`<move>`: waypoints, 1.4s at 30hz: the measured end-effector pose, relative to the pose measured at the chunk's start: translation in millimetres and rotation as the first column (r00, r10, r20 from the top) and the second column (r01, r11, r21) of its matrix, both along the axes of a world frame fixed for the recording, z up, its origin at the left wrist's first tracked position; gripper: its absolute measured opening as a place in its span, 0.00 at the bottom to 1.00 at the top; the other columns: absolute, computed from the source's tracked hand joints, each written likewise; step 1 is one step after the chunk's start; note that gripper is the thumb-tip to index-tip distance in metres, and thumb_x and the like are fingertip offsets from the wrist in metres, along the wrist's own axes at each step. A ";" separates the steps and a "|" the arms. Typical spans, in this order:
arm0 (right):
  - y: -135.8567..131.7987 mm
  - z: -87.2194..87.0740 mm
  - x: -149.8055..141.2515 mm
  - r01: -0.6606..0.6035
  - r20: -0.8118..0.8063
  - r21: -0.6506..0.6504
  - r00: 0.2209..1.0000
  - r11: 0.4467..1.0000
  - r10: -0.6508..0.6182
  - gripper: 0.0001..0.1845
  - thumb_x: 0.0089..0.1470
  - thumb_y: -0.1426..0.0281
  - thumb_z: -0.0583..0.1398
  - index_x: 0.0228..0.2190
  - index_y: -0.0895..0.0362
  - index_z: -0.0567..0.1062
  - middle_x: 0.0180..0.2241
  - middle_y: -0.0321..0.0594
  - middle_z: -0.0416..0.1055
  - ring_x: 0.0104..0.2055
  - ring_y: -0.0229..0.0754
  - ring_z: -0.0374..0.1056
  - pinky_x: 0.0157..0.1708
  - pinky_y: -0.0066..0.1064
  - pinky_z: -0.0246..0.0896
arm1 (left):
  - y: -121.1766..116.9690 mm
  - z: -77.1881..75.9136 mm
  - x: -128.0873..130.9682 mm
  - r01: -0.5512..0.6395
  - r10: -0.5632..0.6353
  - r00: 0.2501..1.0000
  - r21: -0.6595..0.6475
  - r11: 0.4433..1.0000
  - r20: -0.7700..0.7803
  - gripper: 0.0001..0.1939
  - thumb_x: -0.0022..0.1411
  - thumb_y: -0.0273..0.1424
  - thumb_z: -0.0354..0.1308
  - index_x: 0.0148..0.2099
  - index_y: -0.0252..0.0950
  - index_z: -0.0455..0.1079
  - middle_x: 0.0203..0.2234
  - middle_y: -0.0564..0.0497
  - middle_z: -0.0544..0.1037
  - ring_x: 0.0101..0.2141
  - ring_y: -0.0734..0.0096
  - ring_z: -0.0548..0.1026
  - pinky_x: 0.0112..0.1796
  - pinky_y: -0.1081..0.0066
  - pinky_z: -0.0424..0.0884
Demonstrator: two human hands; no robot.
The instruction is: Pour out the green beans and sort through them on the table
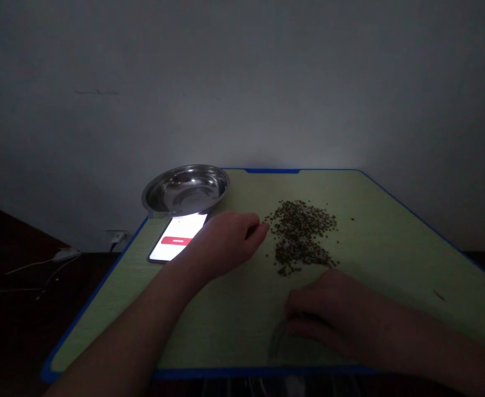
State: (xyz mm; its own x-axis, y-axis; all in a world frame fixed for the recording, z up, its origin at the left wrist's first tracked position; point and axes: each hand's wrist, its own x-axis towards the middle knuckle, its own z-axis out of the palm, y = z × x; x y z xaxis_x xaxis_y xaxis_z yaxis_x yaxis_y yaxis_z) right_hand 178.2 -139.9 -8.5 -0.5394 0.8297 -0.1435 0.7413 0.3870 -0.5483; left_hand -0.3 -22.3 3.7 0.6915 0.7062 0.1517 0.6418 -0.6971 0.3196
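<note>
Head view, bench: Two bare hands frame a loose pile of small dark grains [298, 229] on a green bench [391, 237] with blue edging, set against a grey wall [308, 82].
Grain pile: It lies right of the bench's middle, running longer from far to near than across, pinched at the waist, with a few strays off its right side.
Left hand [234, 240]: Just beside the pile's left edge, fingertips aimed at it, the grains lying directly to their right.
Right hand [329, 309]: On the near side, knuckles toward the grains, fingers turned left; the pile lies beyond it.
Nearer hand: Both sit close, but the left alone points its fingertips at the grains; contact by either is too dim to confirm.
Left grip: Curled and narrow, thumb near the fingers; whether it pinches a grain, cannot tell.
Right grip: Fingers folded over a faint, clear-looking round shape [277, 344]; whether they hold it, cannot tell.
Steel bowl [170, 190]: At the far left, well apart from the grains, its near rim overlapping a lit phone [170, 251] partly hidden by the left forearm.
</note>
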 end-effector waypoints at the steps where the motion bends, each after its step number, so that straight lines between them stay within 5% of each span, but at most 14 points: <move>1: -0.6 0.8 -1.0 -0.008 -0.015 -0.010 1.000 1.000 0.008 0.11 0.59 0.65 0.55 0.30 0.54 0.75 0.30 0.33 0.77 0.30 0.35 0.70 0.28 0.27 0.55 | 0.1 -0.2 0.0 0.000 0.000 1.000 0.004 1.000 0.004 0.21 0.66 0.40 0.44 0.22 0.35 0.58 0.15 0.57 0.60 0.18 0.78 0.55 0.23 0.70 0.45; 6: -3.5 7.1 2.9 0.024 -0.007 -0.010 1.000 1.000 -0.024 0.12 0.59 0.62 0.55 0.29 0.53 0.75 0.27 0.33 0.75 0.29 0.35 0.69 0.26 0.26 0.53 | 0.6 -0.5 0.0 -0.001 0.001 1.000 0.000 1.000 -0.006 0.21 0.66 0.40 0.44 0.22 0.35 0.58 0.15 0.56 0.60 0.18 0.78 0.55 0.23 0.70 0.45; 11: 10.2 13.7 45.1 0.223 -0.078 0.130 0.974 0.966 -0.214 0.16 0.59 0.58 0.54 0.27 0.54 0.73 0.20 0.33 0.69 0.23 0.34 0.64 0.22 0.27 0.53 | 1.2 -1.3 -0.3 -0.015 0.015 1.000 -0.007 1.000 -0.020 0.21 0.66 0.40 0.45 0.22 0.35 0.59 0.14 0.56 0.60 0.17 0.78 0.55 0.22 0.70 0.45; 17: 45.9 8.6 142.6 0.629 -0.150 0.274 0.775 0.727 -0.614 0.22 0.54 0.51 0.53 0.25 0.55 0.72 0.18 0.34 0.65 0.21 0.37 0.60 0.22 0.30 0.55 | 3.6 -3.9 -1.1 0.002 -0.002 0.999 -0.003 1.000 -0.034 0.21 0.66 0.40 0.44 0.23 0.35 0.61 0.15 0.56 0.61 0.17 0.78 0.57 0.23 0.70 0.46; 22: 72.3 -7.6 200.6 0.730 -0.025 0.307 0.647 0.610 -0.762 0.24 0.52 0.49 0.51 0.20 0.55 0.69 0.16 0.36 0.65 0.18 0.37 0.58 0.22 0.31 0.54 | 4.2 -4.7 -1.4 -0.009 0.009 0.999 -0.010 1.000 -0.050 0.21 0.66 0.40 0.44 0.24 0.36 0.62 0.16 0.55 0.62 0.18 0.77 0.59 0.23 0.71 0.47; 28: 83.4 -18.3 196.9 0.684 0.025 0.290 0.694 0.670 -0.719 0.20 0.52 0.53 0.52 0.21 0.55 0.70 0.16 0.37 0.68 0.19 0.39 0.61 0.23 0.31 0.54 | 5.2 -5.2 -1.8 -0.023 0.023 0.997 0.000 1.000 -0.073 0.21 0.66 0.41 0.43 0.24 0.36 0.61 0.16 0.55 0.62 0.19 0.76 0.59 0.23 0.70 0.46; 42: 80.8 -10.2 89.3 0.487 0.054 0.248 0.856 0.837 -0.514 0.18 0.58 0.59 0.50 0.22 0.54 0.67 0.19 0.35 0.66 0.22 0.38 0.62 0.23 0.30 0.51 | 5.2 -5.9 -2.0 -0.032 0.032 0.994 -0.002 0.999 -0.101 0.21 0.66 0.41 0.43 0.24 0.36 0.61 0.17 0.55 0.63 0.19 0.77 0.59 0.23 0.69 0.45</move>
